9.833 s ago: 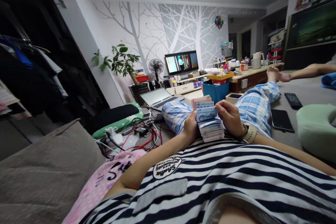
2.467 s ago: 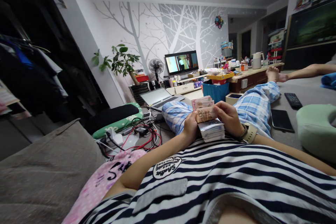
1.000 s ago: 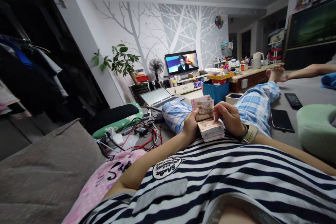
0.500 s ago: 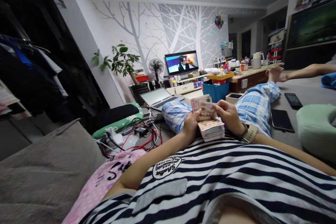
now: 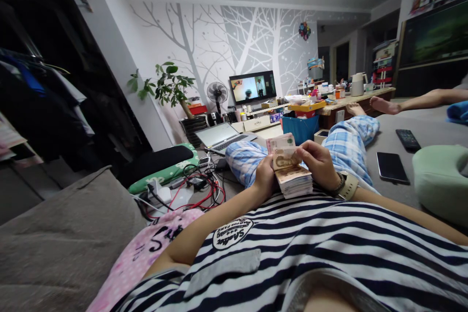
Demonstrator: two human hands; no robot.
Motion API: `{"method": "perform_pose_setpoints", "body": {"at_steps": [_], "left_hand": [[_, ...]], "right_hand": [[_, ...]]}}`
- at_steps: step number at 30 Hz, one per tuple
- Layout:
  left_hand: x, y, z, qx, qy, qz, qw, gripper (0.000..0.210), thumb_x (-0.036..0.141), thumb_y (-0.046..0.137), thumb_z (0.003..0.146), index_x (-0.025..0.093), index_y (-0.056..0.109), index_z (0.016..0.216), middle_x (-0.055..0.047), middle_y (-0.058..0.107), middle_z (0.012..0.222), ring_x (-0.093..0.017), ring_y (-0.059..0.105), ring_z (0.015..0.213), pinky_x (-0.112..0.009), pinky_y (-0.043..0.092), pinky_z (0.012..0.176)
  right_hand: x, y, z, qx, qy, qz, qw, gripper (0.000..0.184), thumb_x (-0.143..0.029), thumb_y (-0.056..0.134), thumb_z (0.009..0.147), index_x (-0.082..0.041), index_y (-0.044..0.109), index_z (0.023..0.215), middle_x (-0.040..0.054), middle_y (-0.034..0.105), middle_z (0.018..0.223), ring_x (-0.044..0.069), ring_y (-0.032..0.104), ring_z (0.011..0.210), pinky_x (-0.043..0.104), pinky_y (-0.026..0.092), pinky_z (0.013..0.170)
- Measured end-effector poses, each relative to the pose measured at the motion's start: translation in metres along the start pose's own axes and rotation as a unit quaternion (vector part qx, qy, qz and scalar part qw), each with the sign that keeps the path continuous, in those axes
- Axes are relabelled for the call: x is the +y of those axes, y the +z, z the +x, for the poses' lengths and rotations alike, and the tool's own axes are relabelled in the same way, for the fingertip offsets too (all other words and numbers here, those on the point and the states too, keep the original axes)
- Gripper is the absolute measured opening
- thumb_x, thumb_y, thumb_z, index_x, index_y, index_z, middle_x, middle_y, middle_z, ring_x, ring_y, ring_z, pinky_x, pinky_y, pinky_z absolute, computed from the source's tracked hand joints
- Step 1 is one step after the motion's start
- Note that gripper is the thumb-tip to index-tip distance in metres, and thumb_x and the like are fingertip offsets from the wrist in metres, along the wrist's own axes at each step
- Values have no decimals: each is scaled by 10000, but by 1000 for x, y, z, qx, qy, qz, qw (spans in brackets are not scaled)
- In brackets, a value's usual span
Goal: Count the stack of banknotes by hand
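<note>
A thick stack of banknotes (image 5: 294,184) rests above my lap, close to the striped shirt. My left hand (image 5: 264,175) is closed on its left side, and most of those fingers are hidden behind the notes. Several pinkish notes (image 5: 281,141) stand up at the far end of the stack. One brownish banknote (image 5: 285,159), with a portrait on it, is lifted and bent upward. Its right edge is pinched between the thumb and fingers of my right hand (image 5: 317,162), which has a pale-banded watch on the wrist.
An open laptop (image 5: 224,137) and tangled cables (image 5: 208,187) lie to the left. On the right are a black phone (image 5: 392,167), a remote control (image 5: 408,140) and a green neck pillow (image 5: 442,183). A cluttered table (image 5: 356,100) stands beyond my legs.
The lifted note has swung down nearer the stack, showing its portrait. My right hand stays at its edge. The foot by the table has drawn back and the television picture has changed.
</note>
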State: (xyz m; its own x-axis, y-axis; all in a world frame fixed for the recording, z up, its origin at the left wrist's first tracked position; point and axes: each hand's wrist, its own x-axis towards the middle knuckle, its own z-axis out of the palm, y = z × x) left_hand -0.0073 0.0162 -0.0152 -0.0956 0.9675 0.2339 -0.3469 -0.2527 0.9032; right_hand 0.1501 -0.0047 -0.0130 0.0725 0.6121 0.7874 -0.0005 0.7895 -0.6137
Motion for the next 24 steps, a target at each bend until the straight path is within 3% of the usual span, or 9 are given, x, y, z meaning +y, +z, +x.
{"method": "perform_pose_setpoints", "body": {"at_steps": [4,11,15,24], "left_hand": [[1,2,-2,-45,-20,-18,999,181,344,668,771,180,688,697,-65,709,721,-252,658,826,-371,530,818],[9,6,-11,-49,-1,18,999,154,249,606,760,201,677,632,-38,679,652,-200,588,680,-329,510,719],[14,6,-16,-47,32,60,997,122,179,623,731,207,669,621,-38,684,663,-214,596,742,-324,504,758],[15,11,-17,-38,-10,1,999,152,177,647,739,217,626,594,-53,683,657,-279,657,898,-381,514,867]], "right_hand": [[0,1,-1,-5,5,13,1000,339,-519,663,898,-204,635,775,5,627,707,154,555,651,294,459,634],[4,2,0,1,18,28,999,311,-514,682,882,-209,636,838,-4,619,695,148,544,630,287,449,607],[7,3,2,9,22,31,999,302,-500,696,871,-206,637,837,-8,603,702,136,512,616,277,422,583],[8,2,2,9,27,27,999,299,-488,690,877,-198,632,834,-8,592,706,133,503,616,277,416,588]]}}
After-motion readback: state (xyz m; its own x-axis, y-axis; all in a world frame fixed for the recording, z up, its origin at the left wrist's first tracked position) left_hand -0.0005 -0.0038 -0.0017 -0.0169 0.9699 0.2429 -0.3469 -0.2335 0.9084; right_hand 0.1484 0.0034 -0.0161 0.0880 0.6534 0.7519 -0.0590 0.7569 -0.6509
